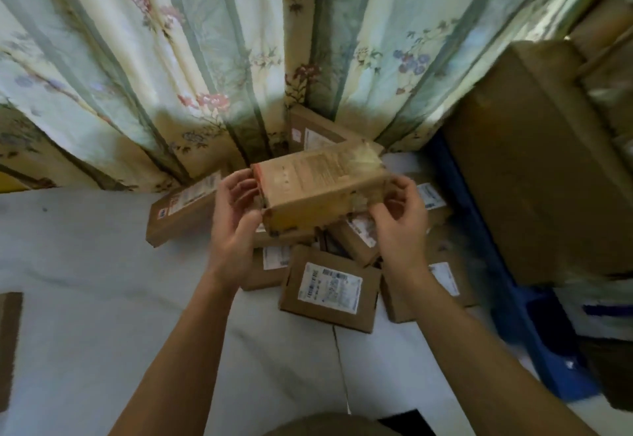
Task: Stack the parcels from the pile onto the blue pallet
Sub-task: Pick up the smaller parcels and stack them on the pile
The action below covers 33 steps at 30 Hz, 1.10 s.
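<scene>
A taped brown parcel (320,187) hangs in the air above the pile, tilted, with printed text on its top face. My left hand (236,216) grips its left end and my right hand (400,213) grips its right end. Below them lies the pile of parcels (330,286), several flat brown boxes with white shipping labels, on the pale floor. The blue pallet (527,315) runs along the right side, and a large brown box (534,161) stands on it.
Flowered curtains (205,59) hang close behind the pile. One long parcel (185,209) lies at the pile's left. A brown box edge (10,343) shows at the far left. More cartons (606,69) sit at the upper right.
</scene>
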Tool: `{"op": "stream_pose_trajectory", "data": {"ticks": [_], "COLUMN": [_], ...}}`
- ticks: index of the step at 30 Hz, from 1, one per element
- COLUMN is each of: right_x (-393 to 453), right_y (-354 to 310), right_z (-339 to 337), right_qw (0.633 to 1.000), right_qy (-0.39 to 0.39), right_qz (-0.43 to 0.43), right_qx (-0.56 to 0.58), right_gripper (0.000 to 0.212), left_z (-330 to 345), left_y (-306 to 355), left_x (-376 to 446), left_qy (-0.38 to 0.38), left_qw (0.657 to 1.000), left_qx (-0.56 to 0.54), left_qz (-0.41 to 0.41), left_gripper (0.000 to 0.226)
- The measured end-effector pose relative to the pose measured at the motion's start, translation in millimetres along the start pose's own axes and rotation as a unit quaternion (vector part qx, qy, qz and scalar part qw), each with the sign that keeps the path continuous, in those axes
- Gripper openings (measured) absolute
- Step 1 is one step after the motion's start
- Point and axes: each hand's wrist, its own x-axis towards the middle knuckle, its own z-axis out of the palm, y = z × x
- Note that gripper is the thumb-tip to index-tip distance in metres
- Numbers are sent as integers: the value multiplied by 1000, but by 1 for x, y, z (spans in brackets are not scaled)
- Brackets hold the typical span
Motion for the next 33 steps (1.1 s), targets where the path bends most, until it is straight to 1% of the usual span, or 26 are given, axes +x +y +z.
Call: {"op": "stream_pose_trajectory", "data": {"ticks": [3, 5, 6, 8, 10, 11, 13, 16, 19, 21, 23, 25, 28, 31, 33], "right_x": [-28, -48, -58, -81, -106, -119, -146, -184, -212, -225, -231, -231, -222, -206, -191], "right_y": [-11, -19, -21, -20, -18, -17, -16, -16, -22, -25, -26, -28, -28, -20, -15], "right_z": [-60, -101, -120, -168, -214, -236, -277, -337, -394, -427, -457, -481, -513, -543, -563], "right_qw": [996, 992, 991, 989, 987, 986, 980, 967, 960, 954, 947, 944, 939, 938, 938], "right_qy": [35, 66, 80, 101, 109, 118, 150, 198, 219, 239, 262, 277, 295, 301, 304], "right_qz": [1, -6, -15, -44, -76, -90, -107, -132, -142, -148, -159, -163, -165, -164, -163], "right_qx": [79, 112, 108, 95, 86, 79, 71, 96, 106, 105, 94, 81, 71, 55, 47], "right_gripper": [20, 22, 24, 21, 22, 25, 28, 32, 38, 39, 41, 44, 47, 41, 40], "left_z": [52, 85, 99, 133, 171, 192, 233, 287, 337, 368, 397, 422, 455, 485, 505], "left_y": [6, 12, 16, 32, 55, 67, 85, 106, 125, 137, 146, 155, 169, 175, 175], "left_x": [-15, -28, -35, -55, -82, -97, -129, -169, -197, -214, -226, -233, -235, -229, -221], "left_qy": [-58, -87, -103, -125, -138, -142, -156, -173, -198, -232, -258, -268, -289, -311, -324], "left_qw": [997, 990, 983, 972, 971, 973, 971, 967, 961, 953, 946, 944, 935, 923, 919], "left_qx": [-43, -111, -151, -200, -194, -180, -172, -156, -155, -158, -142, -121, -109, -108, -104], "left_qz": [26, 12, -3, -12, 13, 36, 66, 101, 112, 118, 134, 148, 174, 201, 201], "left_gripper": [67, 70, 67, 49, 33, 30, 31, 35, 38, 42, 44, 45, 40, 35, 33]}}
